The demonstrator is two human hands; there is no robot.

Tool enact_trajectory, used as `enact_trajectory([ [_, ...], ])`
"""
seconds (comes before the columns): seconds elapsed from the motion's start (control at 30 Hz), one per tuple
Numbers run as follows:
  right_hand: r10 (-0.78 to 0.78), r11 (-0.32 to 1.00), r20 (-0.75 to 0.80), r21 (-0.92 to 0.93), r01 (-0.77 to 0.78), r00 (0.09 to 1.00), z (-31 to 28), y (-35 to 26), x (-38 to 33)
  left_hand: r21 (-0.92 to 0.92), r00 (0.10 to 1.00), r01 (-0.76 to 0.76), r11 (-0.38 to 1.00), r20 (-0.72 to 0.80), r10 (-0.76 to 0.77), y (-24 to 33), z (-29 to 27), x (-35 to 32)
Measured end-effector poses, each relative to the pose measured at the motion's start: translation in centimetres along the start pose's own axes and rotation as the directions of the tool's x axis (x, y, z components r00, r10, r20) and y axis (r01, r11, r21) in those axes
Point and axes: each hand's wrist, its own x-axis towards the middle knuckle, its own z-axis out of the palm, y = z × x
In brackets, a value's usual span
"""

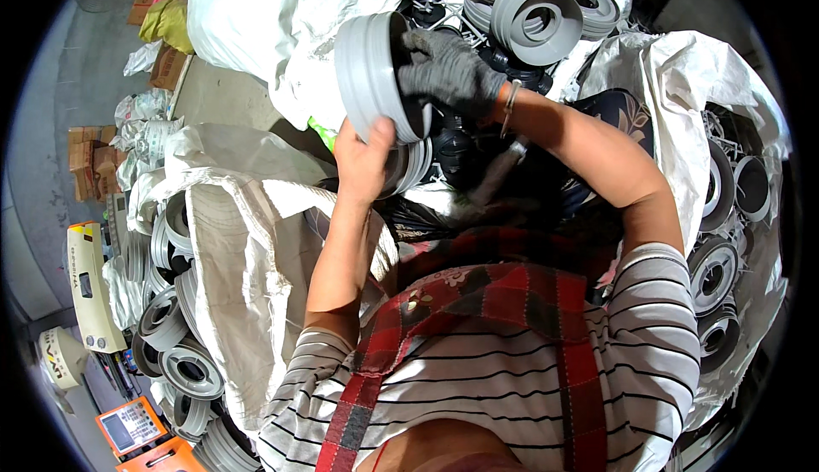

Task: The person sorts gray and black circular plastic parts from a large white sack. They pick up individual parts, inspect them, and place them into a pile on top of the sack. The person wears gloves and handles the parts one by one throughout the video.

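The bare left hand (363,160) had its grip clamped on the lower edge of a wide, light-grey ring (367,75) at upper centre of the frame, thumb pressed against the outer wall, forearm nearly upright. The grey-gloved right hand (450,71) reached in from the right, forearm slanting up-left, fingers at the ring's open side; whether that grip was closed could not be told. Round grey flanged parts (507,21) were piled upper right. Dark lettering marked a cream-coloured case (92,288) at far left.
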Motion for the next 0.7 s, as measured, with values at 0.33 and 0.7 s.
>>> enact_trajectory([
  [0.33,-0.56,0.771,0.277,-0.172,0.614,0.781,-0.2,3.9,1.1,0.583,0.95,-0.312,0.75,0.198,0.241,-0.2,-1.3,-2.6],
  [0.7,-0.493,-0.549,0.452,-0.825,0.138,0.743,-2.7,1.1,0.3,0.73,0.915,-0.275,0.626,-0.001,0.402,-1.1,-1.2,-7.3],
])
